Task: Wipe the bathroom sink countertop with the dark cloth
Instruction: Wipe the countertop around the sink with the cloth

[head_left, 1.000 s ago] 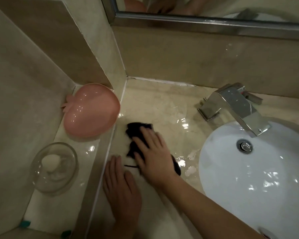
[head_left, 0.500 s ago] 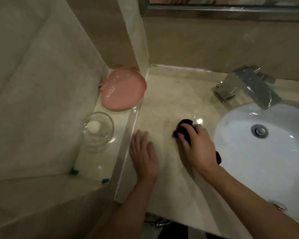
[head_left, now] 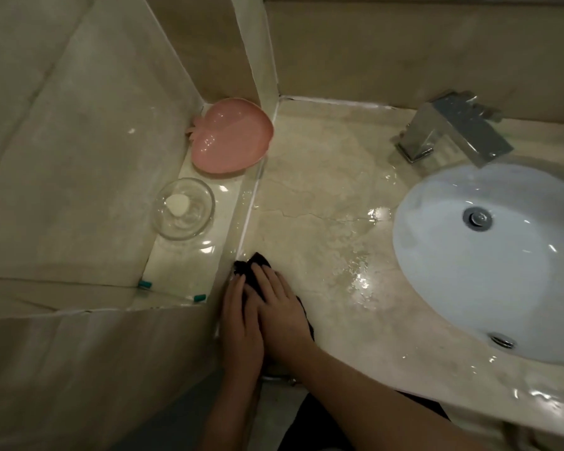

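The dark cloth (head_left: 246, 266) lies crumpled on the wet beige marble countertop (head_left: 323, 196), near its front left corner against the raised ledge. My right hand (head_left: 282, 312) presses flat on the cloth with straight fingers; most of the cloth is hidden under it. My left hand (head_left: 240, 323) lies flat right beside it, fingertips touching the cloth's left edge. Water glistens on the countertop between my hands and the sink.
A white oval sink basin (head_left: 489, 265) with a chrome drain sits at the right, a chrome faucet (head_left: 453, 131) behind it. On the raised left ledge stand a pink fruit-shaped dish (head_left: 232, 136) and a clear glass bowl (head_left: 184, 208) holding a white piece of soap. Tiled walls enclose the corner.
My right hand slid the cloth from beside the sink leftward and toward the front, up against my left hand. The view pulled back and shifted.
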The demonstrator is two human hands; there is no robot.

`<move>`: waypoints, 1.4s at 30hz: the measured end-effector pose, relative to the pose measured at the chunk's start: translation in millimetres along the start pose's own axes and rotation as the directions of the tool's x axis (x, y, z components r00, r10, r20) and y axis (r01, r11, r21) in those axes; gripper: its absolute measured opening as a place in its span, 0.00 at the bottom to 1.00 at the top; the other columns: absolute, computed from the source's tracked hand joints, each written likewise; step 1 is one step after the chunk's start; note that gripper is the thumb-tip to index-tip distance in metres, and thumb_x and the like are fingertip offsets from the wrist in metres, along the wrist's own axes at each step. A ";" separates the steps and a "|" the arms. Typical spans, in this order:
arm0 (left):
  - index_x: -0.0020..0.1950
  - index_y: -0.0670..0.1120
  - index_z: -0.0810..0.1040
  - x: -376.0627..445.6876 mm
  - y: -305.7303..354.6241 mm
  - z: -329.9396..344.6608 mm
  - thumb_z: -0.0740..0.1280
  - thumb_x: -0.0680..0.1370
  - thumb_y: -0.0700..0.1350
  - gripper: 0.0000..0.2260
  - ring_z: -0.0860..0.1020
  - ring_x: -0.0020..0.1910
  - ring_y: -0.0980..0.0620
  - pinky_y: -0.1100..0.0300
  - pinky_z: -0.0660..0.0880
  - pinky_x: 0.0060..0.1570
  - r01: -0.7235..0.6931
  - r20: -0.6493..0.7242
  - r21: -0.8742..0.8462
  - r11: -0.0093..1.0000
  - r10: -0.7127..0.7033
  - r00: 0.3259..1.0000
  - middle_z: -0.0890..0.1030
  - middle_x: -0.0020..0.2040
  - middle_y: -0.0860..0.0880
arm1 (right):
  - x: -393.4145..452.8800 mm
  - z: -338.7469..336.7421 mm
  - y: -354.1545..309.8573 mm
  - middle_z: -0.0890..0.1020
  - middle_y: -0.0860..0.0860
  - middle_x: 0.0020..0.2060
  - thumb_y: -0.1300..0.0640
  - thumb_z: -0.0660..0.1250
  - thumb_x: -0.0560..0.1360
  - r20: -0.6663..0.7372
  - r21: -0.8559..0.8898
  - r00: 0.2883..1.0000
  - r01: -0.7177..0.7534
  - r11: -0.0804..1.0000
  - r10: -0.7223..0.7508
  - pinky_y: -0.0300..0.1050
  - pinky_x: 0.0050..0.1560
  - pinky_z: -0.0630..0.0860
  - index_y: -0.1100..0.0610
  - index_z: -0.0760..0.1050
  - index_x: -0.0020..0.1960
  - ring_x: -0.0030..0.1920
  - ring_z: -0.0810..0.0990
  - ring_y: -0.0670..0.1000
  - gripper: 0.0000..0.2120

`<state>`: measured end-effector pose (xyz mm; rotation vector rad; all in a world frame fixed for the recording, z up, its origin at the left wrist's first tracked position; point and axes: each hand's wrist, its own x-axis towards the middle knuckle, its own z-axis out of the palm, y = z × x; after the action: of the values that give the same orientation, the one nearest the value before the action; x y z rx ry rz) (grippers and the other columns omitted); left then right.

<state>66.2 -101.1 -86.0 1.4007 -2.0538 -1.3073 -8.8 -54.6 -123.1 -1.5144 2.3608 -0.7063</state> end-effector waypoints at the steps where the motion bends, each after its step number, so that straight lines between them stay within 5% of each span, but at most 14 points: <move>1: 0.77 0.53 0.65 -1.9 1.7 2.4 0.56 0.84 0.46 0.20 0.62 0.73 0.69 0.57 0.61 0.74 -0.006 0.023 0.011 1.000 0.005 1.000 0.66 0.75 0.60 | -3.3 -6.9 9.0 0.62 0.56 0.79 0.51 0.64 0.79 -0.019 0.002 1.000 -0.020 1.000 0.020 0.54 0.79 0.57 0.55 0.68 0.76 0.79 0.59 0.56 0.26; 3: 0.76 0.55 0.64 -3.9 3.8 7.7 0.56 0.83 0.48 0.20 0.61 0.71 0.72 0.61 0.60 0.73 -0.020 0.059 0.049 0.999 0.017 0.998 0.66 0.74 0.61 | -10.6 -26.8 31.9 0.65 0.56 0.77 0.51 0.64 0.79 -0.074 0.002 0.991 -0.114 0.993 0.114 0.54 0.78 0.59 0.54 0.71 0.74 0.77 0.61 0.58 0.24; 6: 0.76 0.53 0.67 -6.4 4.8 16.2 0.58 0.82 0.46 0.21 0.64 0.72 0.63 0.65 0.59 0.71 -0.039 0.067 0.099 0.994 0.032 0.997 0.68 0.74 0.56 | -24.1 -57.0 75.3 0.66 0.57 0.76 0.51 0.60 0.80 -0.159 -0.033 0.959 -0.245 0.969 0.237 0.56 0.76 0.63 0.54 0.71 0.73 0.74 0.64 0.60 0.22; 12: 0.73 0.50 0.72 -9.5 -1.0 19.3 0.63 0.81 0.39 0.20 0.62 0.76 0.54 0.53 0.62 0.74 -0.157 0.138 0.258 0.953 0.124 0.983 0.65 0.76 0.54 | -46.5 -111.0 152.8 0.71 0.60 0.70 0.50 0.56 0.81 -0.237 -0.047 0.862 -0.470 0.881 0.447 0.55 0.66 0.68 0.57 0.72 0.71 0.66 0.70 0.63 0.22; 17: 0.72 0.48 0.73 -8.0 -2.0 0.7 0.64 0.80 0.39 0.19 0.63 0.74 0.56 0.57 0.62 0.74 -0.201 0.239 0.269 0.942 0.137 0.961 0.66 0.75 0.53 | -47.4 -140.8 162.5 0.74 0.58 0.65 0.50 0.58 0.82 -0.318 0.228 0.640 -0.665 0.712 0.700 0.52 0.57 0.72 0.55 0.73 0.70 0.63 0.73 0.61 0.19; 22: 0.71 0.49 0.73 -20.1 1.9 -12.5 0.60 0.84 0.42 0.16 0.70 0.70 0.56 0.57 0.66 0.72 -0.036 0.076 0.112 0.993 0.028 0.997 0.74 0.70 0.53 | -36.1 -113.8 54.0 0.73 0.56 0.67 0.48 0.60 0.79 -0.305 0.245 0.869 -0.324 0.914 0.390 0.45 0.58 0.72 0.55 0.75 0.69 0.64 0.72 0.56 0.22; 26: 0.71 0.56 0.71 -30.3 -2.8 -16.6 0.55 0.86 0.48 0.15 0.74 0.66 0.58 0.51 0.71 0.68 0.139 0.027 -0.029 0.990 -0.138 0.990 0.76 0.67 0.57 | -25.2 -29.9 -19.1 0.71 0.55 0.72 0.54 0.69 0.77 -0.167 0.117 0.968 -0.169 0.979 0.187 0.51 0.60 0.76 0.54 0.73 0.71 0.62 0.74 0.57 0.23; 29: 0.75 0.53 0.69 -31.2 -2.3 -11.2 0.56 0.85 0.46 0.18 0.73 0.66 0.60 0.54 0.71 0.68 0.089 0.043 0.048 0.995 -0.091 0.995 0.74 0.68 0.56 | -36.4 6.3 -17.1 0.68 0.56 0.75 0.54 0.73 0.74 -0.112 -0.005 0.988 -0.108 0.994 0.107 0.53 0.74 0.66 0.54 0.71 0.73 0.73 0.69 0.58 0.29; 32: 0.76 0.50 0.68 -31.9 11.9 18.8 0.58 0.84 0.46 0.19 0.66 0.73 0.54 0.52 0.66 0.72 -0.001 0.132 0.137 0.991 -0.017 0.991 0.68 0.75 0.52 | -49.0 -27.5 31.8 0.68 0.58 0.75 0.53 0.64 0.78 -0.084 -0.127 0.994 -0.076 0.989 0.065 0.56 0.78 0.56 0.55 0.71 0.73 0.75 0.65 0.59 0.24; 35: 0.73 0.47 0.72 -39.6 19.9 30.0 0.60 0.84 0.44 0.17 0.60 0.77 0.49 0.49 0.61 0.75 -0.056 0.141 0.233 0.971 0.023 0.990 0.62 0.78 0.48 | -70.4 -70.4 68.6 0.71 0.59 0.73 0.53 0.60 0.76 -0.098 -0.138 0.988 -0.128 0.982 0.115 0.57 0.75 0.59 0.55 0.73 0.71 0.73 0.68 0.61 0.23; 42: 0.70 0.48 0.73 -57.3 14.3 34.4 0.61 0.83 0.42 0.16 0.64 0.73 0.50 0.50 0.63 0.74 -0.179 0.177 0.306 0.935 0.129 0.976 0.68 0.73 0.48 | -116.0 -118.3 153.7 0.71 0.59 0.71 0.51 0.58 0.80 -0.151 -0.115 0.963 -0.241 0.964 0.223 0.56 0.67 0.69 0.57 0.73 0.71 0.68 0.71 0.61 0.22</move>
<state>60.9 -33.2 -80.1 1.2599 -2.5171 -1.0811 -132.7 133.8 -108.4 -1.2399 2.6800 -0.6252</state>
